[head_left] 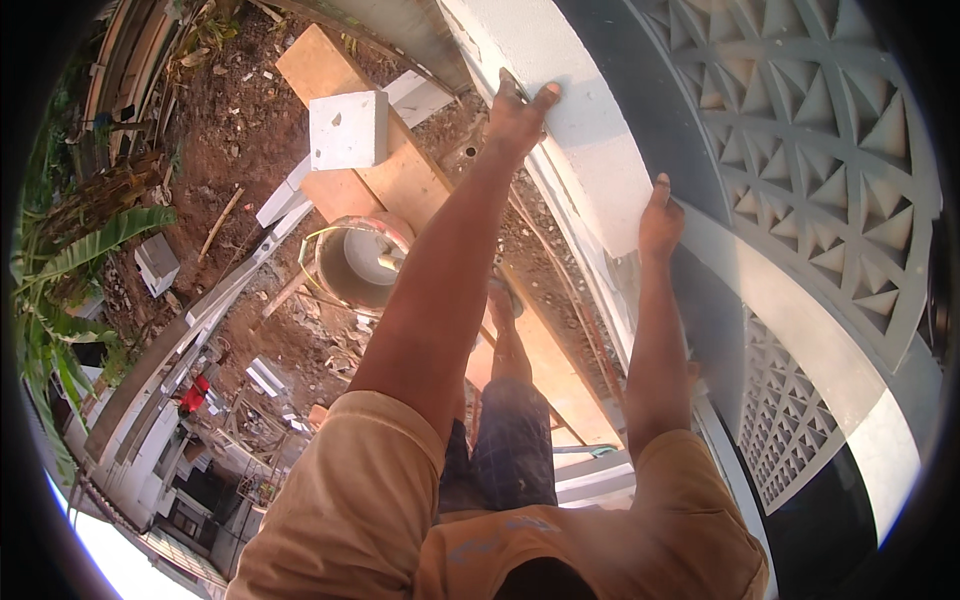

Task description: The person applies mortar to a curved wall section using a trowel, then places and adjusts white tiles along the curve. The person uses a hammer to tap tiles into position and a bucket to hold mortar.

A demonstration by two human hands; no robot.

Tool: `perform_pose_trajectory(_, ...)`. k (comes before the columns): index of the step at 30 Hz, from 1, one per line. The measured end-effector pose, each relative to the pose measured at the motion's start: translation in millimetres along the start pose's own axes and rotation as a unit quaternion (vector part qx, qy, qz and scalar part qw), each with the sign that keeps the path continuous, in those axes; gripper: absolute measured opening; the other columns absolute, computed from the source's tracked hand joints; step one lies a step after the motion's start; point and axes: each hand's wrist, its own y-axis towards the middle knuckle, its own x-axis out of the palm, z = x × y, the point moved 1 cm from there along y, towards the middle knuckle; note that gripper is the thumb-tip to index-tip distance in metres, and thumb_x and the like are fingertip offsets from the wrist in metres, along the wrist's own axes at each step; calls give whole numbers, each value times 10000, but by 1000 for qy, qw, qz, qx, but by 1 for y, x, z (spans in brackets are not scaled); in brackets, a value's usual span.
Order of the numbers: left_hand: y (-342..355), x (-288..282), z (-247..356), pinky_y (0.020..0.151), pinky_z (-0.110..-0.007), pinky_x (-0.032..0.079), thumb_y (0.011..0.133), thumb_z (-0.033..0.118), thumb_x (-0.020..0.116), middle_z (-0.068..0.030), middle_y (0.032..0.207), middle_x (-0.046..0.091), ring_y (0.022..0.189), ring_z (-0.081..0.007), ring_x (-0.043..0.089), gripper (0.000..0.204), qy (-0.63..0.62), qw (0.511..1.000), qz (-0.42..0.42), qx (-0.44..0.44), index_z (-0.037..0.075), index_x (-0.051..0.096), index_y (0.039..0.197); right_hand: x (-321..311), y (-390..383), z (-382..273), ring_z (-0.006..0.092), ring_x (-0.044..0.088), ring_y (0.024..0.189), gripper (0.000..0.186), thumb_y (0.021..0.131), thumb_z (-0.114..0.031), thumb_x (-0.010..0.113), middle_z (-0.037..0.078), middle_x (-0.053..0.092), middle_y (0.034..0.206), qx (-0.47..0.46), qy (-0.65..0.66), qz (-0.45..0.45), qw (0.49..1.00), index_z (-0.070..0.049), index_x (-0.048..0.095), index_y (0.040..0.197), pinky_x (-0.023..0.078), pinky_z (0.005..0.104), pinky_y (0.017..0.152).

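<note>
A long white building block (598, 150) lies along the top of a pale wall in front of me. My left hand (518, 122) grips its left edge, thumb on the upper face and fingers partly hidden over the side. At the block's near end is my right hand (661, 222), closed against it with the thumb pointing up; its other fingers are mostly hidden. Below my left arm, a round bucket (340, 262) coated in grey has a pale handle-like piece (390, 261) in it. Another white block (346, 132) rests on wooden planks left of my left hand.
I stand on wooden planks (555, 362) raised above rubble-strewn soil (230, 110). Patterned grey panels (800, 130) rise close on the right. Lower left are a concrete ledge (150, 385), scattered block pieces (265, 376) and a red item (196, 393). Plants (100, 245) grow at far left.
</note>
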Motion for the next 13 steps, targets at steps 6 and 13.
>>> perform_pose_trajectory(6, -3, 2, 4, 757, -347, 600, 883, 315, 763, -329, 1350, 530, 1154, -328, 631, 1079, 13, 999, 33, 0, -91, 19, 1551, 1, 0, 1, 443, 641, 809, 701, 1029, -541, 396, 281, 674, 816, 10, 8, 18, 1000, 56, 671, 788, 463, 514, 764)
perform_pose_trajectory(13, 13, -1, -11, 862, -420, 588, 874, 361, 757, -347, 1384, 501, 1171, -364, 626, 1096, 72, 996, 41, 16, -87, 22, 1553, -4, -4, -8, 347, 632, 735, 704, 994, -573, 466, 252, 666, 755, 60, 68, 11, 996, 63, 669, 772, 450, 489, 752)
